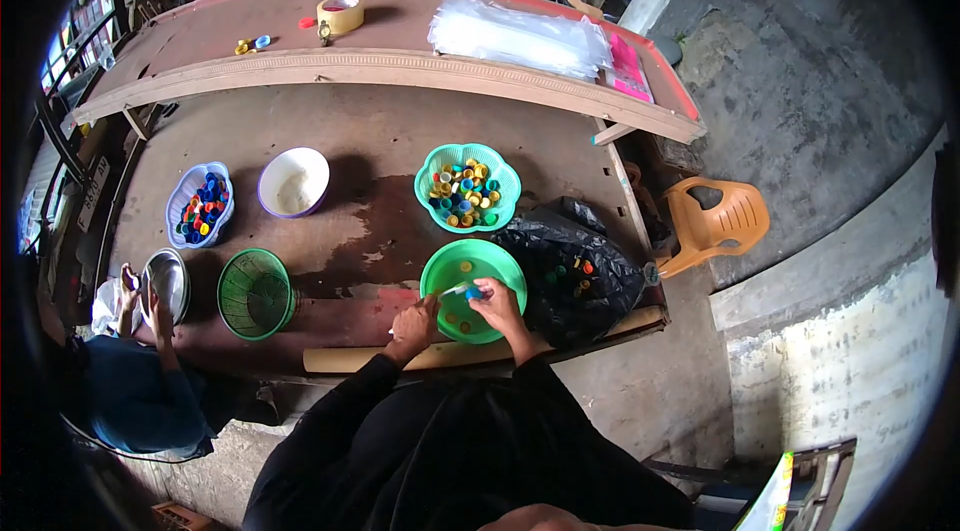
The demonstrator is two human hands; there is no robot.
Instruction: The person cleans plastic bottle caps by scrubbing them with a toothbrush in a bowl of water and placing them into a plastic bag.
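Note:
Over the green basin (512,271), my right hand (500,308) pinches a blue bottle cap (473,293). My left hand (412,329) is closed around a thin pale stick-like tool (455,288), perhaps a small brush, whose tip reaches toward the cap. Its exact kind is too small to make out. A few yellowish caps (466,267) lie in the basin. Just behind it stands a scalloped green basket (427,178) with many blue, gold and white caps. To the right of the basin, a black plastic bag (600,301) has several orange and green caps on it.
Left on the table are a blue basket (176,203) of caps, a white bowl (306,171) and a green mesh basket (254,306). Beside a metal bowl (170,281) are another person's hands (155,311). A raised shelf (380,71) holds tape (341,19) and plastic bags (515,36). An orange chair (715,216) stands right.

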